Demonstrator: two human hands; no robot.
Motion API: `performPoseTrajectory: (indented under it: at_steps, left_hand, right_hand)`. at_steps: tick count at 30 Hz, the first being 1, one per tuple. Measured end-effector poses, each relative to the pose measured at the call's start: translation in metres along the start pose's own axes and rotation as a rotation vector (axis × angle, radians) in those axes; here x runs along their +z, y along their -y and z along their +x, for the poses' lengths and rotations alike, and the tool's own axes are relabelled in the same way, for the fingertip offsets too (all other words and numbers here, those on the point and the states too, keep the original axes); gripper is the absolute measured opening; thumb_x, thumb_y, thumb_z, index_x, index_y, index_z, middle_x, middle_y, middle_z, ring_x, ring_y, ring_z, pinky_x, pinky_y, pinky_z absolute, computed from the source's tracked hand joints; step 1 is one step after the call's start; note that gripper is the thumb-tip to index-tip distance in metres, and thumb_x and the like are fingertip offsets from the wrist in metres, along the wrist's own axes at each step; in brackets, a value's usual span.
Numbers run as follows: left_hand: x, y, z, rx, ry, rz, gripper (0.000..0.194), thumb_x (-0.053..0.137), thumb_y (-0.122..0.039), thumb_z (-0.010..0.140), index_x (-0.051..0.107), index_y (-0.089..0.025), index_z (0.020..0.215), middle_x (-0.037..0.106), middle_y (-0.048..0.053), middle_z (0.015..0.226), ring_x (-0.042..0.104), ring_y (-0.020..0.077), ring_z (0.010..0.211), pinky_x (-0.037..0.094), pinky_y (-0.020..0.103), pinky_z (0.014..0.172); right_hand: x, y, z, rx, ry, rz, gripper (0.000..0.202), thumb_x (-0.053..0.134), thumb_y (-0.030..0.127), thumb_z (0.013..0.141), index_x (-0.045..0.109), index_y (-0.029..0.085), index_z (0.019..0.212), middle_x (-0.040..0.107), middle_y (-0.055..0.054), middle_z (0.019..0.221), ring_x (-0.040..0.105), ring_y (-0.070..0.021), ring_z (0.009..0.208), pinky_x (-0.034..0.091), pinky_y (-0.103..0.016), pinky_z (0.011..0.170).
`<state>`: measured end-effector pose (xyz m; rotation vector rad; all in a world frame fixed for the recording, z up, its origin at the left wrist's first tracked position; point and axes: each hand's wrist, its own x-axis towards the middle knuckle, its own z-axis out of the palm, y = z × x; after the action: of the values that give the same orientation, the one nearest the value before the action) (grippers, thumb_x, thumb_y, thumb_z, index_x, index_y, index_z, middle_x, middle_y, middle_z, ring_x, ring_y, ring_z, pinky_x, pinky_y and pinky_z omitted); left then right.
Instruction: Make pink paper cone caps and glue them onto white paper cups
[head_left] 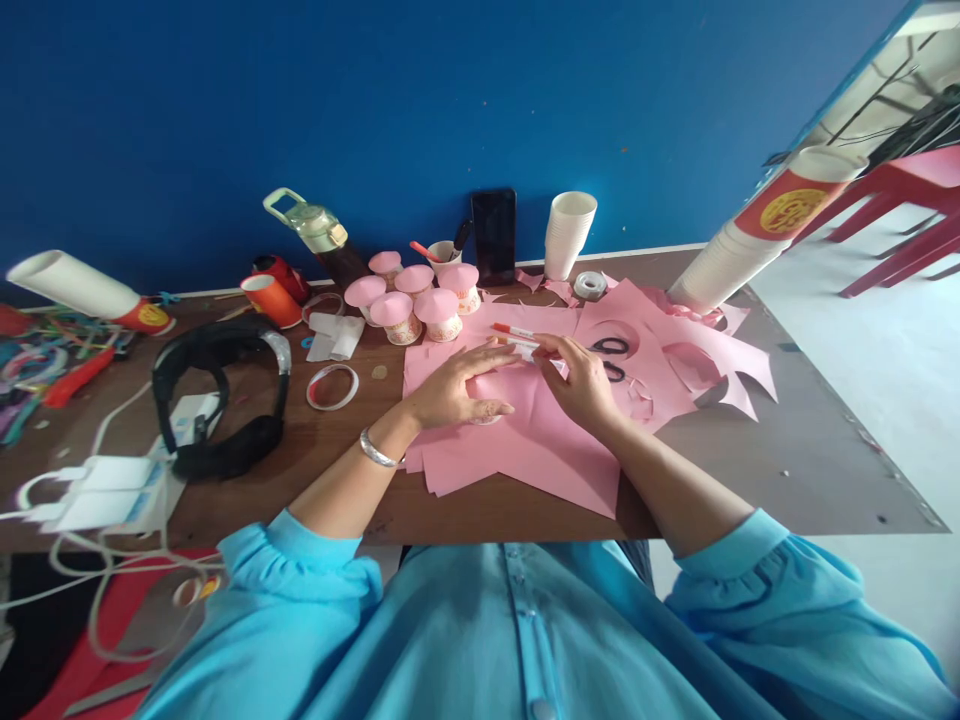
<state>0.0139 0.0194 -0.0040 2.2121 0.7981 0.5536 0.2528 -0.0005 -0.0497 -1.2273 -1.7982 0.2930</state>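
Observation:
My left hand point(454, 388), with a silver bangle at the wrist, hovers over the pink paper with its thumb spread away from its fingers. Under its thumb a pale rounded edge point(489, 418) shows, mostly hidden by the hand; I cannot tell if they touch. My right hand point(579, 385) is close by, fingers bent and thumb apart, with no held thing visible. Just beyond the fingertips lies a pen with a red end point(511, 330). Pink paper sheets point(555, 460) spread beneath both hands. Black-handled scissors point(611, 358) rest right of my right hand.
Several paper cups with pink cone tops point(439, 312) stand behind my left hand. Behind them are a pen cup point(445, 254), a phone point(493, 235) and stacked white cups point(568, 235). Tape rolls point(333, 387), a black headset point(225, 455) and cables lie left; cut paper point(720, 355) lies right.

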Motion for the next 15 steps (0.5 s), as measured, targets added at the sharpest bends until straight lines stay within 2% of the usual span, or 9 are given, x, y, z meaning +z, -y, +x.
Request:
performPoseTrajectory:
  at_steps: [3,6,10,12,15]
  left_hand:
    - [-0.003,0.002,-0.007,0.002,-0.032,-0.012,0.079,0.082,-0.052,0.081,0.053,-0.031,0.152,0.052,0.009,0.16,0.039,0.0303,0.155,0.036,0.052,0.128]
    - [-0.008,0.001,-0.011,0.013,-0.061,0.013,0.091,0.084,-0.057,0.077,0.047,-0.031,0.156,0.045,0.01,0.165,0.034,0.0314,0.158,0.031,0.054,0.13]
    - [-0.013,0.003,-0.017,-0.052,-0.032,0.031,0.106,0.084,-0.063,0.074,0.035,-0.029,0.162,0.036,0.013,0.169,0.028,0.034,0.16,0.031,0.055,0.129]
    - [-0.013,0.006,-0.023,-0.103,-0.022,0.04,0.111,0.082,-0.068,0.074,0.031,-0.027,0.164,0.032,0.015,0.171,0.026,0.0361,0.16,0.032,0.057,0.128]
    - [-0.007,0.009,-0.032,-0.148,-0.052,0.091,0.108,0.071,-0.072,0.082,0.023,-0.024,0.166,0.024,0.017,0.173,0.023,0.0362,0.161,0.027,0.058,0.13]
  right_hand:
    - [0.0,0.0,0.0,0.002,0.02,-0.01,0.029,0.054,0.022,0.096,0.068,0.022,0.121,0.077,-0.006,0.096,0.074,-0.024,0.088,0.058,-0.037,0.082]
    - [-0.002,0.001,0.001,-0.002,0.036,-0.012,0.029,0.054,0.024,0.098,0.067,0.023,0.123,0.077,-0.006,0.097,0.074,-0.0239,0.089,0.059,-0.038,0.083]
    - [-0.006,0.009,0.001,-0.026,-0.002,0.04,0.035,0.057,0.036,0.101,0.062,0.024,0.134,0.077,-0.011,0.119,0.074,-0.0272,0.106,0.061,-0.044,0.093]
    - [-0.005,0.018,-0.001,-0.081,0.013,0.089,0.046,0.055,0.039,0.104,0.052,0.025,0.147,0.071,-0.013,0.137,0.07,-0.0287,0.123,0.059,-0.048,0.102]
    - [0.001,0.033,-0.007,-0.256,0.134,0.127,0.063,0.044,0.048,0.108,0.028,0.022,0.164,0.053,-0.017,0.158,0.052,-0.0293,0.146,0.051,-0.053,0.115]
